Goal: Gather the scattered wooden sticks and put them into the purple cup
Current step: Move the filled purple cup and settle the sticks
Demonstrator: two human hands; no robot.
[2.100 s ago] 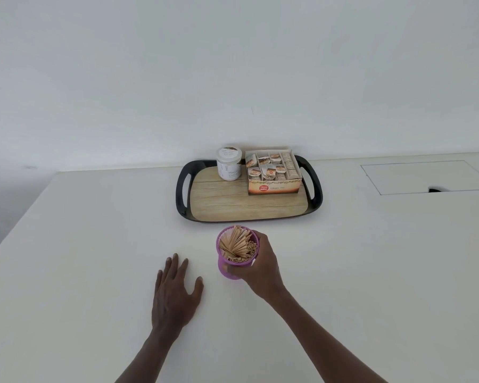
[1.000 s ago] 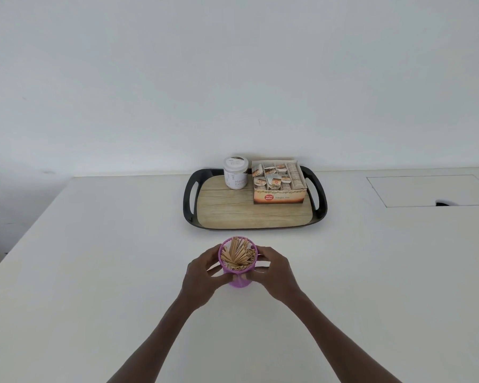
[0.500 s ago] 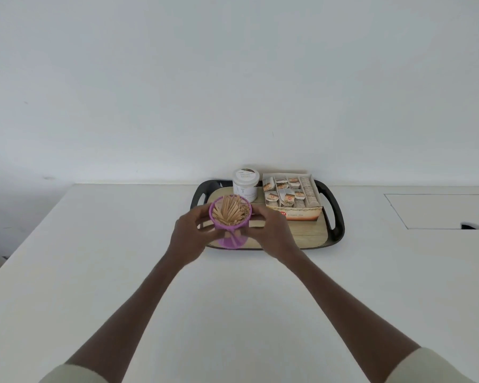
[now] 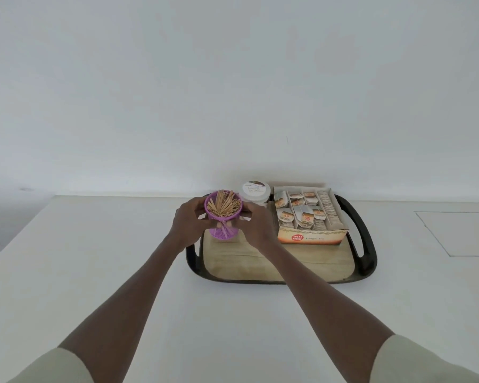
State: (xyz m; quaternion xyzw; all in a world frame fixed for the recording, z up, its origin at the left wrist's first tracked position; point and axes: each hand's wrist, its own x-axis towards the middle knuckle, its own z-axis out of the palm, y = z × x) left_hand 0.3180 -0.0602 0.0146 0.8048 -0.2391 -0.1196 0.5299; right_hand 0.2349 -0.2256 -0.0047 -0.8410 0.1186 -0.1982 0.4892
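Both hands, the left (image 4: 187, 226) and the right (image 4: 256, 228), clasp the cup (image 4: 224, 217) full of sticks (image 4: 223, 206), probably just above the tray (image 4: 367, 239) at its 10 o'clock corner. Lower it upright beside the jar (image 4: 255, 191); release only when it stands. The white tabletop (image 4: 94, 258) meets a plain wall at 12 o'clock.

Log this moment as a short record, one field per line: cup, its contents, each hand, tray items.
cup: purple cup, upright, held over the tray's left end
contents: wooden sticks, standing in the cup
left hand: grips the cup's left side
right hand: grips the cup's right side
tray items: white jar, open tea bag box
loose sticks: none visible
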